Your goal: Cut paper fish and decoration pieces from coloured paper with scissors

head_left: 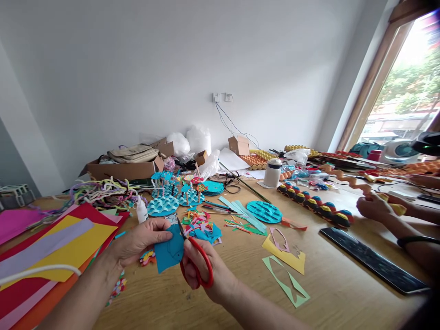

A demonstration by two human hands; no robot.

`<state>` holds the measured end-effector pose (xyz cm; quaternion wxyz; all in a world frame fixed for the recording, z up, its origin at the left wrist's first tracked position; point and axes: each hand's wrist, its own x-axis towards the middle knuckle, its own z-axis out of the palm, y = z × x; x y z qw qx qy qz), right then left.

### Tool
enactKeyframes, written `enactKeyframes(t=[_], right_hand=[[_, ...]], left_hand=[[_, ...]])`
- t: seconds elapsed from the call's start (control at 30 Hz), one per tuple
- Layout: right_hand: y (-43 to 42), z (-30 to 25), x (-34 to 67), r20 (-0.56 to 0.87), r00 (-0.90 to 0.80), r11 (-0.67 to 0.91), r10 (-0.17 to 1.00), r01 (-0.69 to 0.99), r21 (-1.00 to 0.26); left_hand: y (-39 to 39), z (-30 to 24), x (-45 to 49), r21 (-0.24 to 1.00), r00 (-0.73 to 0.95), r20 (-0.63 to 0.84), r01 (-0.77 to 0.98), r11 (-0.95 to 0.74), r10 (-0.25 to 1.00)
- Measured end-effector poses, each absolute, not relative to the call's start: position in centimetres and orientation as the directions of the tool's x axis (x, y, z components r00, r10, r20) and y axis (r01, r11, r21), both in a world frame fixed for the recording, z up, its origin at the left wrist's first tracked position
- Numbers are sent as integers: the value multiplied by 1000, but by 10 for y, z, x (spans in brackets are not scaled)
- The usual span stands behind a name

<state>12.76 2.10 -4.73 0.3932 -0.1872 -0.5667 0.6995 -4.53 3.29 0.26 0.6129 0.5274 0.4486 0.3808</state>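
Between thumb and fingers, my left hand [147, 239] pinches a piece of blue paper [167, 256] by its upper edge. Faint drawn lines show on the paper. My right hand [209, 270] is closed round the red handles of the scissors [205, 259]. Their blades point up and left at the paper's right edge, close to my left fingertips. Colourful paper scraps [202, 224] lie just behind the scissors. Small cut pieces [147, 258] show below my left wrist. A white glue bottle [141, 210] stands behind my left hand.
Coloured sheets [68, 247] lie on the left. Cut-out remnants [285, 256] and a black phone-like slab [371, 259] are to the right. Blue crafted discs [264, 211], a white bottle [272, 173] and a painted carton strip [314, 204] stand farther back. Another person's hands [378, 206] work at the right.
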Motion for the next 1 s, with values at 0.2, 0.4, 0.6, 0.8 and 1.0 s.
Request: enactKeyframes(t=[0.2, 0.4, 0.6, 0.8, 1.0], right_hand=[[39, -29, 139, 186, -388, 76, 903, -281, -957], [49, -18, 140, 122, -431, 90, 894, -93, -992], [71, -17, 148, 205, -320, 315, 925, 346, -884], [95, -41, 171, 332, -232, 405, 914, 570, -715], [92, -44, 167, 271, -271, 381, 923, 562, -735]], left_hand=[[31, 3, -42, 989, 280, -145, 53, 135, 949], [26, 1, -25, 991, 382, -112, 110, 75, 917], [27, 2, -26, 991, 311, -117, 102, 89, 943], [34, -3, -38, 997, 179, -80, 14, 78, 981], [32, -5, -35, 985, 267, -47, 174, 0, 963]])
